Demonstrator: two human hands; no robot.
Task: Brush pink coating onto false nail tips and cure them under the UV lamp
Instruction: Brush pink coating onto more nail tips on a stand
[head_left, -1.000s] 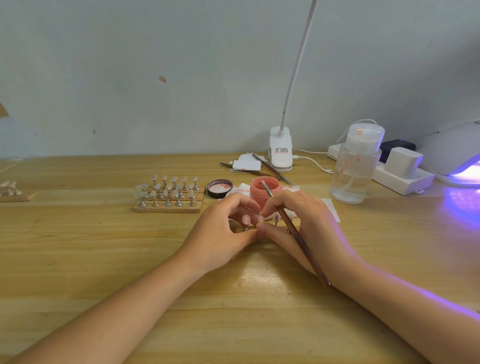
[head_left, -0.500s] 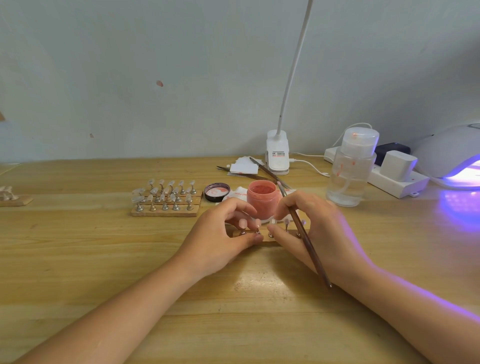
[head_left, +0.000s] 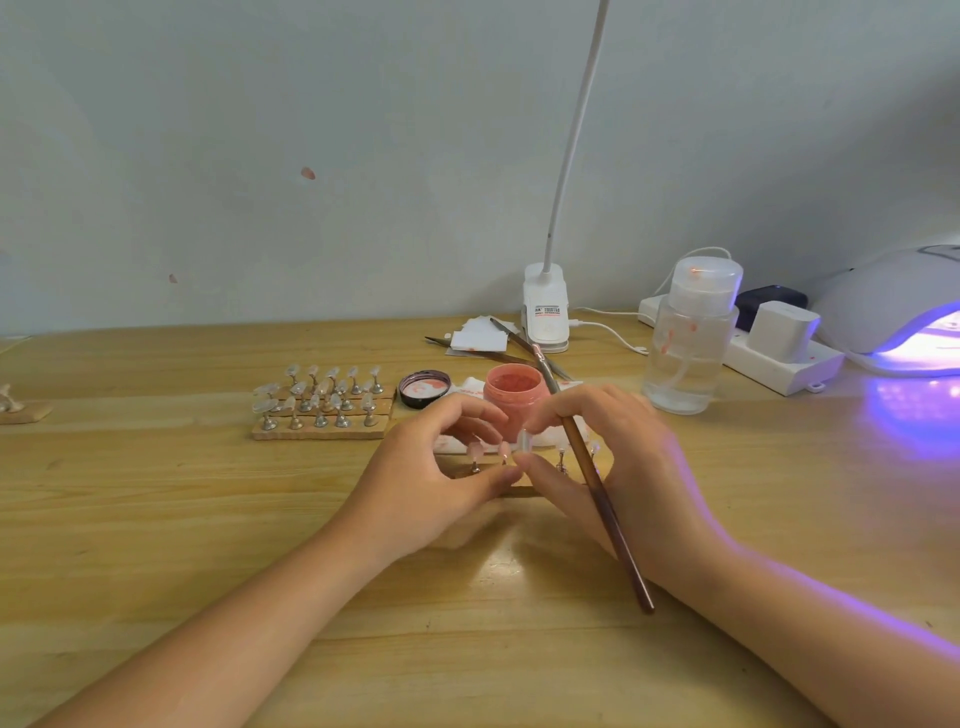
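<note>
Step in hand: by my reading, a tip is being seated or adjusted on its stand between coats, not brushed; the bristle end of the brush points away, toward the jar.
Left hand (head_left: 441, 478): centre of the frame, fingers curled toward the small wooden strip of nail stands (head_left: 519, 490); thumb and fingertips sit at the strip, though whether they pinch a stand or only steady it I cannot tell.
Right hand (head_left: 618, 457): just right of centre, finger and thumb closed on one clear false nail tip (head_left: 525, 440), with the long brown-handled brush (head_left: 597, 483) tucked slanting through the same hand.
Task's thing: the strip lies between the two hands, just below the open jar of pink coating (head_left: 514, 391).
Next move: likely press the clear tip home, turn the brush round, dip and paint; a light touch is called for, as the stands look easy to tip.
Counts on the strip: two pink-coated tips, one clear tip in the fingers, two more stands at right; others may be hidden.
Larger wooden block of stands (head_left: 322, 415): left of centre, roughly fifteen clear tips; exact count unclear.
Others: one black jar lid (head_left: 425, 387), one clear pump bottle (head_left: 688, 343), one lit white UV lamp (head_left: 898, 306) at right edge, one clip lamp (head_left: 544, 312).
</note>
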